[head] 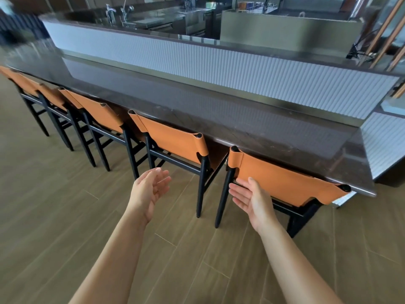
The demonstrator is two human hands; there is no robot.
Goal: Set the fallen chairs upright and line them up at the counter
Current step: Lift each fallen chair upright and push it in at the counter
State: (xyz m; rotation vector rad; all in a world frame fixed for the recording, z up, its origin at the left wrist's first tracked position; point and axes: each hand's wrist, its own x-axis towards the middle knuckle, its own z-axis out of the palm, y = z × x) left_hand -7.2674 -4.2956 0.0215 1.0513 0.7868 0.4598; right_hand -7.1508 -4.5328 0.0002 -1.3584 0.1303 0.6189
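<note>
Chairs (103, 113), five, all upright, with black frames and orange sling backrests. They stand in one row along the near edge of the counter (197, 110), backs toward the camera and seats tucked under the dark glossy top. Nearest chair (285, 183): at the right end of the row, close to the counter's corner, its backrest just beside the counter edge. Second chair (175, 141): immediately to its left, a narrow gap between the two frames. The three remaining chairs run on leftward, the farthest blurred. Left hand (149, 191): fingers relaxed and slightly curved, palm turned rightward, holding nothing, raised in front of the second chair's legs and apart from them. Right hand (249, 198): fingers straight, palm turned leftward, holding nothing. Its thumb overlaps the lower edge of the nearest chair's backrest, and whether it touches cannot be told. Both forearms bare, reaching in from the bottom of the view. Floor (65, 216): wood-look planks. Ribbed panel (219, 66): white, rising behind the counter top along its length. Faucets (110, 12): chrome, on the steel work area beyond the panel.
</note>
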